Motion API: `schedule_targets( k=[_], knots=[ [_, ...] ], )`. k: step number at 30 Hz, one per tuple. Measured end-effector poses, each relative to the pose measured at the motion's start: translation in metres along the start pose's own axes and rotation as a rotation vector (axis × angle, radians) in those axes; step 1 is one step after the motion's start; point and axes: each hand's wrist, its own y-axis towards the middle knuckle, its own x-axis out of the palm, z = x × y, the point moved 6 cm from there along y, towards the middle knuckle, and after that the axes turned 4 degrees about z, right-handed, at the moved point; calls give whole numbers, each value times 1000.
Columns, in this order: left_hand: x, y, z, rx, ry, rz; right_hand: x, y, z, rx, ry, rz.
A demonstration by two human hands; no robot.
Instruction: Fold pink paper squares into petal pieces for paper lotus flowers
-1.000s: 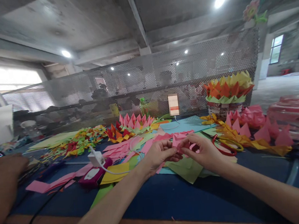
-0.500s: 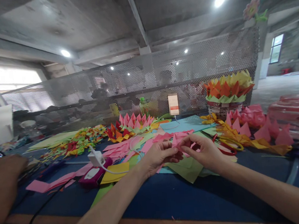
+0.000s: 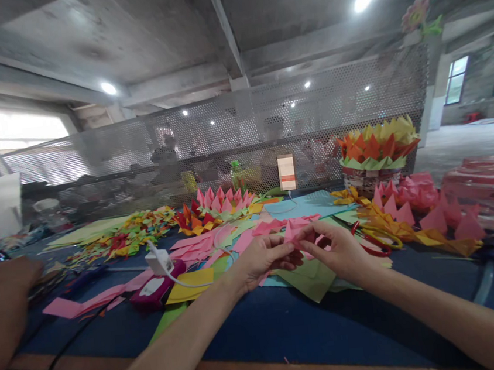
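Note:
Over the middle of the table, my left hand (image 3: pixel 269 259) and my right hand (image 3: pixel 334 249) meet fingertip to fingertip. Between them they pinch a small folded piece of pink paper (image 3: pixel 290 231) with a pointed top. Its lower part is hidden behind my fingers. Beneath my hands lie sheets of green paper (image 3: pixel 312 281) and pink paper strips (image 3: pixel 198 249). Close to my right hand rest scissors with red handles (image 3: pixel 375 249) and a yellow-handled pair (image 3: pixel 391 239). A pink folded-paper flower (image 3: pixel 224 200) stands behind my left hand.
Left of my arm are a white charger (image 3: pixel 160 260) on a purple box (image 3: pixel 152 292) and a pile of coloured paper bits (image 3: pixel 132 232). Another person's hand (image 3: pixel 12 277) rests at far left. At right stand a basket of paper petals (image 3: pixel 374 177) and a clear jar (image 3: pixel 486 189).
My hands and the pink paper stay almost in place, with only slight finger movement. The other person's hand at far left has shifted slightly.

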Motion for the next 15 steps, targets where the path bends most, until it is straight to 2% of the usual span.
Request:
schedule_targets(
  k=[15],
  knots=[
    [-1, 1, -2, 10, 2, -14, -1, -1, -1, 6, -8, -4]
  ],
)
